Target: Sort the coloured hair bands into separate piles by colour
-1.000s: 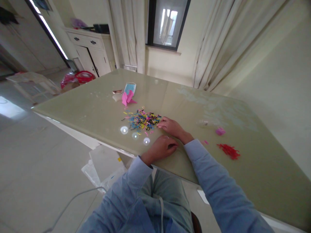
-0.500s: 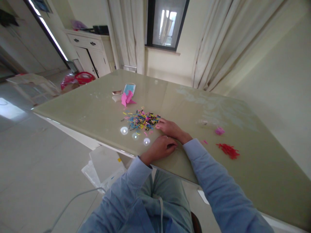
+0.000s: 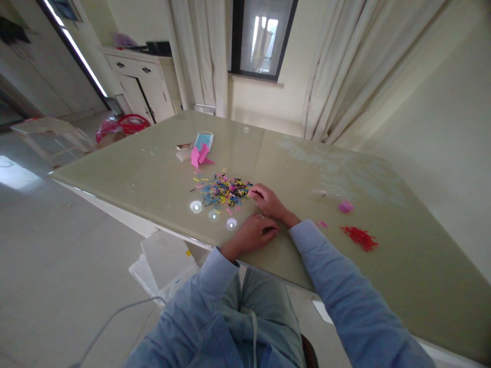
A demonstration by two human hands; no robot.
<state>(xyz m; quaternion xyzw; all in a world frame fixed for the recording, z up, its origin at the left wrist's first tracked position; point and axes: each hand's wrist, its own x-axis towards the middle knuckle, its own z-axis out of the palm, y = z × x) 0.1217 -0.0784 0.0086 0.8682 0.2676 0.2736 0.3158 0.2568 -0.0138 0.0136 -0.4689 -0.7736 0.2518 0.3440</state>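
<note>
A loose pile of small multicoloured strips (image 3: 226, 191) lies on the greenish glossy table (image 3: 161, 168). At the pile's right edge is my right hand (image 3: 267, 200), its fingers pinched together; anything between the fingertips is too small to make out. My left hand (image 3: 253, 235) rests on the table just in front of it, fingers curled together, and what they may hold is hidden. Off to the right lie a heap of red strips (image 3: 359, 238), a small pink piece (image 3: 324, 224) and a clear bottle (image 3: 320, 193) with a pink cap (image 3: 346, 206).
Behind the pile are a pink paper piece (image 3: 200, 156), a blue face mask (image 3: 204, 140), a small box (image 3: 183, 146) and a whitish lump (image 3: 183, 155). The table's near edge runs under my forearms. A white cabinet (image 3: 141, 76) stands beyond the table.
My right hand has shifted slightly and turned at the pile's edge, its fingers still drawn together. My left hand has hardly moved.
</note>
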